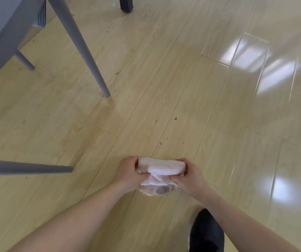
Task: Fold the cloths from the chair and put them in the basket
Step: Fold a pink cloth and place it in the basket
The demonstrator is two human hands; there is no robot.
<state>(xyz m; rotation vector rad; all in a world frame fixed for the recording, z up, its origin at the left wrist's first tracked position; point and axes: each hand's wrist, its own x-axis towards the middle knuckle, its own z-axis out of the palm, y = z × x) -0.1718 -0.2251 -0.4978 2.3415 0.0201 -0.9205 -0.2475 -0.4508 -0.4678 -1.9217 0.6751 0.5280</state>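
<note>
Two hands share the load: my left hand [127, 172] and right hand [188, 176] each pinch an end of the pale cloth [161, 168], held in the air above the wooden floor [164, 88] so the doubled fabric stays taut and its layers stay together. The grey chair [9, 42] stands at upper left with a striped cloth [42, 17] hanging from it. No basket is in view, so I judge the drop-off remains.

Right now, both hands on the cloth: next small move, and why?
Probably bring the two ends together for one more fold. The left hand and right hand each grip an end of the pale cloth, held above the floor with a loose layer hanging below. No basket is in view yet.
</note>
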